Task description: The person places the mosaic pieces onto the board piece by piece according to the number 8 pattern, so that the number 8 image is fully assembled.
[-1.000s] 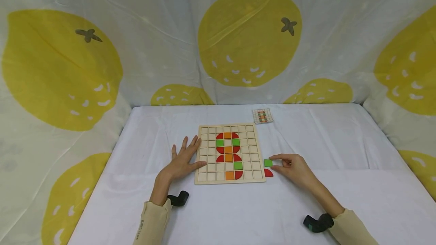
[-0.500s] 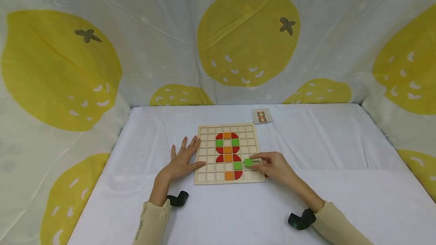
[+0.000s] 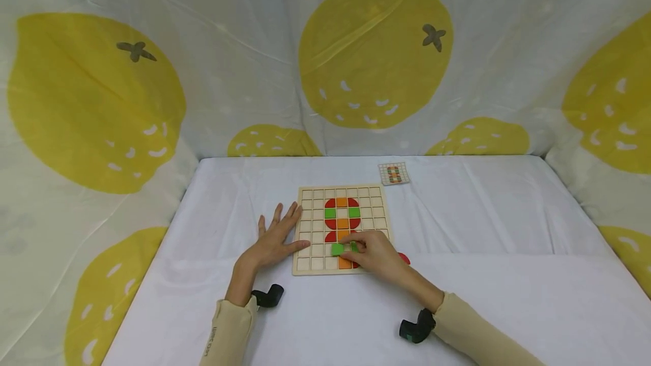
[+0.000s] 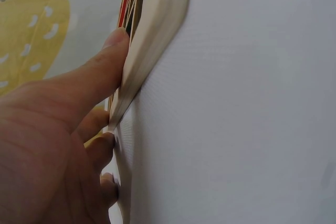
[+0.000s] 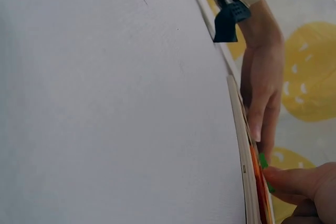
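Note:
Between thumb and forefinger, my right hand [image 3: 378,256] pinches a green square tile [image 3: 337,249] over the lower part of a wooden grid board [image 3: 311,264]. In the right wrist view the green tile [image 5: 266,174] shows edge-on beside the thumb. My left hand [image 3: 272,242] lies spread at the board's left side, its thumb and fingertips touching the edge; the left wrist view shows the thumb [image 4: 100,69] on the rim. Red, orange and green tiles form a pattern in the grid. My right hand partly covers the lower tiles.
A small pattern card [image 3: 394,174] lies behind the board, showing a similar red, orange and green figure. One red rounded tile [image 3: 404,258] sits at the board's right side, partly behind my right wrist. The table [image 3: 483,202] has a white cloth.
My right hand has carried the green tile leftward from beside the board to above its lower middle cells. The left hand has stayed at the board's edge.

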A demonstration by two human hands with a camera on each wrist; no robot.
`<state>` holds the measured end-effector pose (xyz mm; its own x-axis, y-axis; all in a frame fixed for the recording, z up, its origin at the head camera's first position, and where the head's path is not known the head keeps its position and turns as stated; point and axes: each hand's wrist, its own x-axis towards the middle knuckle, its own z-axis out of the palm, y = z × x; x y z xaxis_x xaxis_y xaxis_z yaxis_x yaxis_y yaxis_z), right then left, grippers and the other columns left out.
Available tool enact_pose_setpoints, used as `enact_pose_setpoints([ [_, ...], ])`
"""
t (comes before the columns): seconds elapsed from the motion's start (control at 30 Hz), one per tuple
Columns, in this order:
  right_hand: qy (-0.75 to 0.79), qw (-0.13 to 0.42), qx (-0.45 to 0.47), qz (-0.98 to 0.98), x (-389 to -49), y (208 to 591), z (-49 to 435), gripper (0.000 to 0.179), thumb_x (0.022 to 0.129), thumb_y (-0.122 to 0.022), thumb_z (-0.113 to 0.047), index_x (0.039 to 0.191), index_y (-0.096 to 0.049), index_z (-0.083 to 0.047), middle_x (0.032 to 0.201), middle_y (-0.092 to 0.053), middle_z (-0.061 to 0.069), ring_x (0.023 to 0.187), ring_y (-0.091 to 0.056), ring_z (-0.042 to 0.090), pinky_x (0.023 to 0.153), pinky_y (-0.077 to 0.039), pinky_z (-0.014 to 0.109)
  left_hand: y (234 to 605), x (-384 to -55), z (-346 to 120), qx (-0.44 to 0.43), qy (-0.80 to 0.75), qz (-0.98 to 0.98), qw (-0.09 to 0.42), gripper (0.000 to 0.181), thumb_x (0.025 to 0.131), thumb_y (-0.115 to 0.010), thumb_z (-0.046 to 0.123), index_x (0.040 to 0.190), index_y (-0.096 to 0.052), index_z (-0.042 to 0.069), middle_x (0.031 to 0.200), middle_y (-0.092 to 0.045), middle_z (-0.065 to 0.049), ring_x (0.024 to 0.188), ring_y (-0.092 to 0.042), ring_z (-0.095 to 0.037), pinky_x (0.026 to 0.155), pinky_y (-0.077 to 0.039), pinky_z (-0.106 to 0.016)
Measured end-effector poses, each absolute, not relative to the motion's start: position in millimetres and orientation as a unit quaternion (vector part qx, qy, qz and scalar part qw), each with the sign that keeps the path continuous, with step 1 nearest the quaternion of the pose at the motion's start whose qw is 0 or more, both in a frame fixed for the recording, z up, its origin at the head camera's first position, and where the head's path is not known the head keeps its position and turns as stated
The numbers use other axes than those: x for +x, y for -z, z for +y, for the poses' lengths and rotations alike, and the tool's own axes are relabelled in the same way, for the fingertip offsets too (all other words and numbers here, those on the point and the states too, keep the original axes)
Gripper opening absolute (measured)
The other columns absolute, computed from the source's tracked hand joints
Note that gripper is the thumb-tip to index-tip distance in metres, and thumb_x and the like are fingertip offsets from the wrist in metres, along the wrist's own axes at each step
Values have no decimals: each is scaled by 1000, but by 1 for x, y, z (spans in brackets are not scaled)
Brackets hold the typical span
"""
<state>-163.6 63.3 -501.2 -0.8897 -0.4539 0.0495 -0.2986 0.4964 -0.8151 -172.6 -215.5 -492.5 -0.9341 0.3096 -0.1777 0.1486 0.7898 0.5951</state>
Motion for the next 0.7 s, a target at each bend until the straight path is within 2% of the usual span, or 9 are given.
enact_pose_setpoints([
  [0.7, 436, 80, -207, 872, -161, 501, 48, 19, 89, -82, -19, 107, -82, -13, 54, -33, -9, 51, -30, 3, 50, -22, 18, 491, -173, -216, 119, -295, 938, 137, 91, 98, -69, 42, 166, -17, 10, 176, -7, -13, 161, 10, -43, 120, 17, -73],
])
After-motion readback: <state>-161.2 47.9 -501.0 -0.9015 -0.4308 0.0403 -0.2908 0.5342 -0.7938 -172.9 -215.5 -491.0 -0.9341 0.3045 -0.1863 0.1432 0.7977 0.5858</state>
